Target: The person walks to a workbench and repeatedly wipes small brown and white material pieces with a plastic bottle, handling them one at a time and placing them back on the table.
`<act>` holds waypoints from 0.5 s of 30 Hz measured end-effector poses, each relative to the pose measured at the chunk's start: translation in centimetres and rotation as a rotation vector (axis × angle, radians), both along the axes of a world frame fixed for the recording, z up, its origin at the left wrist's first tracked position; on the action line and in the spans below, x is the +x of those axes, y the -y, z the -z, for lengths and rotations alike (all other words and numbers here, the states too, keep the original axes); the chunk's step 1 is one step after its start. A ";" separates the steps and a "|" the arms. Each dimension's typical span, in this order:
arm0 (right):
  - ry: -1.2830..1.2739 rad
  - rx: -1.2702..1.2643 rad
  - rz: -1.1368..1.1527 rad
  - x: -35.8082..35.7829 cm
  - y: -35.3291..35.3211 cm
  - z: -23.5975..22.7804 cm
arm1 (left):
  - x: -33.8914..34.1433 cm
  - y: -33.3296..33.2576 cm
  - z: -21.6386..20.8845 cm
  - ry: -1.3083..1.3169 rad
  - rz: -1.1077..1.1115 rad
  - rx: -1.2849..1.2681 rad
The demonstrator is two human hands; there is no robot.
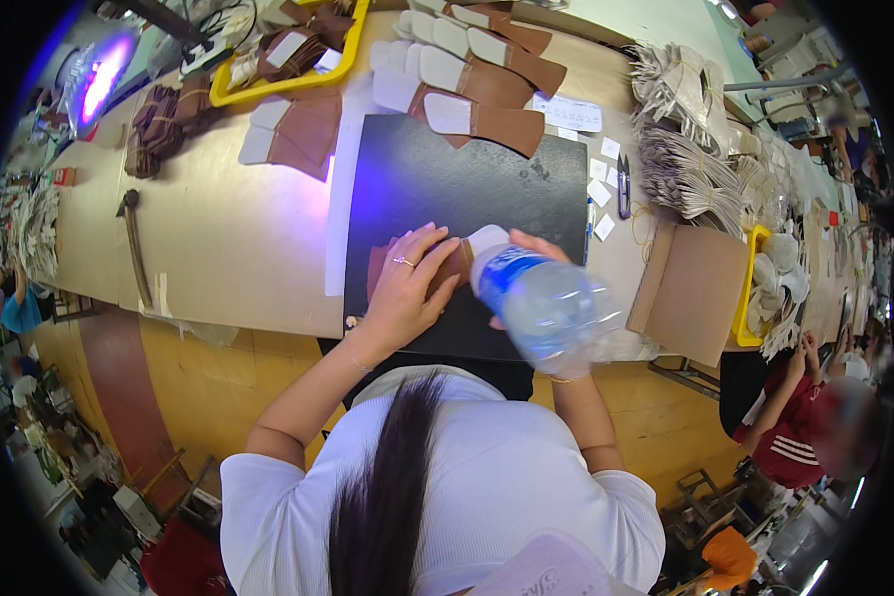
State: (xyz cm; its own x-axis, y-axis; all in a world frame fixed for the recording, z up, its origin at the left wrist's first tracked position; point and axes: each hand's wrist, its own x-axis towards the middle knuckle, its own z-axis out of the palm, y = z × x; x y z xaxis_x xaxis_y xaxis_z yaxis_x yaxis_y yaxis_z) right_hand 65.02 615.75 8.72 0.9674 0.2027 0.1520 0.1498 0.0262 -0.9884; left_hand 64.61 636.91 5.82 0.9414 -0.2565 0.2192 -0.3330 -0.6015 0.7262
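Diagonally lengthwise, clear bottle, labelled end upper left

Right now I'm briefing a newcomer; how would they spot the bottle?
Find the black mat on the table. At its near right corner, the right hand holds the bottle. Its clear plastic and blue label set it apart from the brown piece under the left hand.

Clear bottle w/ blue label, blk mat, brn piece.
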 end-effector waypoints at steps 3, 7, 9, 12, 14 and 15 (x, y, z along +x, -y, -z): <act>0.353 -0.349 -0.018 0.3 -1.6 -0.5 | -0.8 0.4 0.3 0.046 -0.066 0.052; 0.095 -0.333 0.076 0.0 1.7 1.4 | -1.0 0.5 0.9 0.081 -0.122 0.061; 0.100 -0.200 0.224 0.8 3.0 1.7 | -1.2 0.7 0.6 0.087 -0.151 0.069; 0.162 0.021 0.421 1.0 2.6 1.1 | -0.9 0.6 0.9 0.098 -0.137 0.044; 0.171 0.067 0.239 0.9 -0.1 0.1 | -1.1 0.5 1.2 0.102 -0.128 0.044; 0.174 0.092 0.149 0.8 -1.3 0.1 | -1.0 0.6 1.3 0.107 -0.131 0.046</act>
